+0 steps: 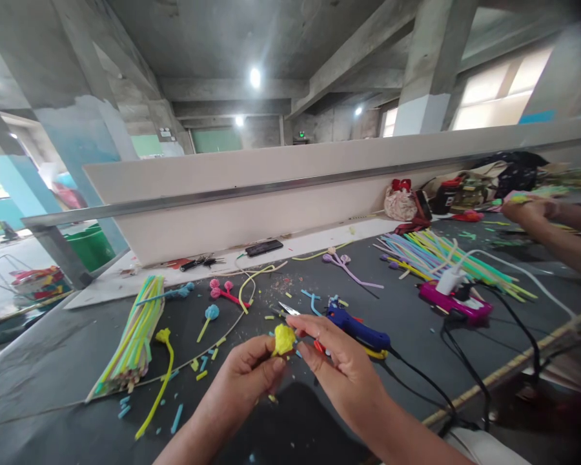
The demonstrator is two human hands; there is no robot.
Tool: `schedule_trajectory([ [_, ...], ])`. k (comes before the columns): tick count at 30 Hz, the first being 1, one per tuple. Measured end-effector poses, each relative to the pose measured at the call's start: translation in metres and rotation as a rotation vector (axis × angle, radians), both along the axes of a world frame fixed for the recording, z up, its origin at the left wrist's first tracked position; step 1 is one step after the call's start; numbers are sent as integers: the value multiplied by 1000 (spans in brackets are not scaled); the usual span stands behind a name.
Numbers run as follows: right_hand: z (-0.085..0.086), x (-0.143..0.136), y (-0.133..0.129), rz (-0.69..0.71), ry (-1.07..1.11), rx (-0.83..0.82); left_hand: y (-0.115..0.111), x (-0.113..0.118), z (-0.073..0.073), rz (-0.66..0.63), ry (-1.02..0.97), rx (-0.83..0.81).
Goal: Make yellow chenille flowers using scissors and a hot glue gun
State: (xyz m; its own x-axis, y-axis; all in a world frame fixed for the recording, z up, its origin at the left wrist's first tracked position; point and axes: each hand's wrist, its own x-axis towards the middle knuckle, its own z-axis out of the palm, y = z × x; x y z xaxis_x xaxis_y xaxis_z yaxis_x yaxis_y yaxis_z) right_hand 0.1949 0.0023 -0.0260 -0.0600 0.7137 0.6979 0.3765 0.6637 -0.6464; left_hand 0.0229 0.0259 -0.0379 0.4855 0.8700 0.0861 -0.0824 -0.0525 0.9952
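Near the front of the dark work table, my left hand (254, 365) pinches a small yellow pipe-cleaner bloom (284, 339) between thumb and fingertips. My right hand (341, 361) is close against its right side, thumb and fingers stretched out and apart. Whether those fingertips press on the bloom is hard to see. Scissors (289, 309) point out from behind my right hand, and a bit of red shows in the gap above the thumb; most of them is hidden. A blue glue gun (361, 330) lies just beyond the right hand. Cut yellow and blue pipe-cleaner bits are scattered around.
Left lie a pipe-cleaner bundle (134, 336) and a yellow stem (167, 368). Finished pink blooms (225, 292) and a phone (264, 247) are farther back. Right are a purple power strip (458, 302), trailing cables, more pipe cleaners (430, 255) and another person's hands (532, 210).
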Motion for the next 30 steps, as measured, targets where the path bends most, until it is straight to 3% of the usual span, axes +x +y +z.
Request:
schedule_trajectory([
  [10,3,-2,4,51,-133,241,-9,0,15,33,245,225],
  [17,-4,-3,6,-35,-184,287,-10,0,15,79,366,346],
  [30,-1,-6,6,-29,-171,351,-13,1,18,93,434,393],
])
